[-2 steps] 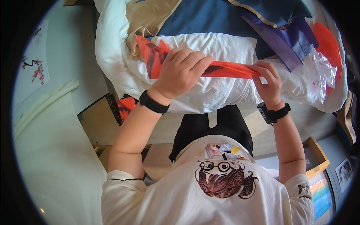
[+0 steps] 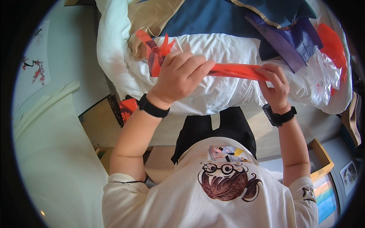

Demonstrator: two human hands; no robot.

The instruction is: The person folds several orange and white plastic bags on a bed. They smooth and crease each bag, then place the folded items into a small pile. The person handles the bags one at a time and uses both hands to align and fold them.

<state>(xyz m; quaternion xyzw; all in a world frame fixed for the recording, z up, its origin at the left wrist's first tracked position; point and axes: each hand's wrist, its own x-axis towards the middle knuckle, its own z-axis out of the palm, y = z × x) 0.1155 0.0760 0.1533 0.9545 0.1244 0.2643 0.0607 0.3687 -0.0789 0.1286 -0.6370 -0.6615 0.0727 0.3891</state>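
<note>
A thin red plastic bag [image 2: 235, 71] with dark print is folded lengthwise into a narrow strip and stretched between my hands, above the white quilt [image 2: 220, 47]. My left hand [image 2: 181, 78] is closed round the strip, its back toward me, so the thumb is hidden. Beyond that fist the bag's loose end fans out to the left, with a crumpled tuft standing up. At the other end, my right hand [image 2: 274, 83] pinches the strip between its thumb and bent fingers.
On the bed, a purple bag [image 2: 281, 41], another red plastic bag [image 2: 331, 43] and crumpled clear plastic [image 2: 323, 78] lie to the right. Blue cloth [image 2: 205, 19] and beige fabric [image 2: 152, 17] spread behind. Off the bed's left front corner is a red printed item [image 2: 128, 108].
The strip looks pulled slightly straighter, my left hand shifting a little left and my right a little right. The loose left end has changed shape, its tuft rising higher.
</note>
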